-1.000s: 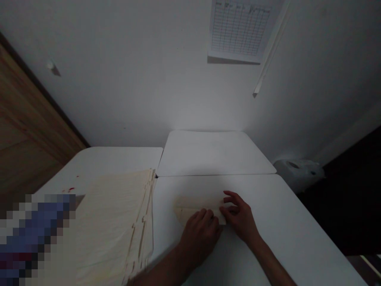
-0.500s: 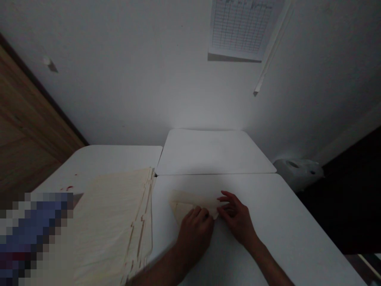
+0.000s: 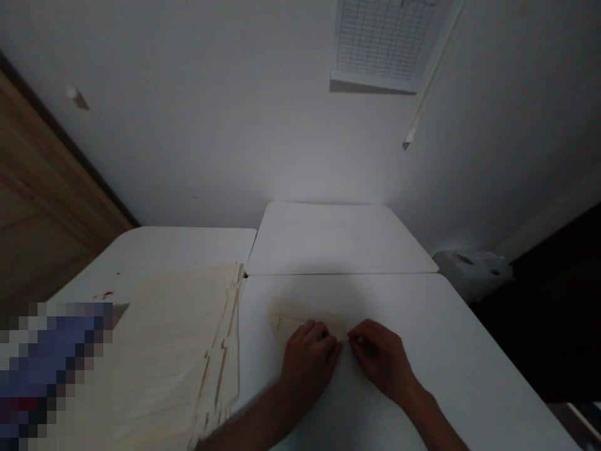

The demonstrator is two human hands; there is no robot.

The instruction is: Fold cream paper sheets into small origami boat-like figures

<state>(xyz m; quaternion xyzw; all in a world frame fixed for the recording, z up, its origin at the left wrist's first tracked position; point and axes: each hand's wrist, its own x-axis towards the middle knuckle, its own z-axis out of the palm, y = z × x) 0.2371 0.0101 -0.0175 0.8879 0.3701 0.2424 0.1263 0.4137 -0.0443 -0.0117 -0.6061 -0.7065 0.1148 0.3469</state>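
Note:
A small folded piece of cream paper [image 3: 300,313] lies on the white table [image 3: 446,351] in front of me. My left hand [image 3: 307,363] rests on its near edge with the fingers curled down onto it. My right hand [image 3: 380,357] is at the paper's right corner, fingers pinched together on that corner. Most of the paper's near side is hidden under both hands. The light is dim.
A thick stack of cream folders [image 3: 183,357] lies to the left. Behind are two more white table tops [image 3: 338,241]. A pixelated patch [image 3: 51,369] covers the lower left. A grid chart [image 3: 380,44] hangs on the wall. A white container [image 3: 472,269] sits at the right.
My right hand went from spread fingers to a closed pinch at the paper's right corner. The paper shifted slightly left and its fold lies flatter. My left hand stayed on it.

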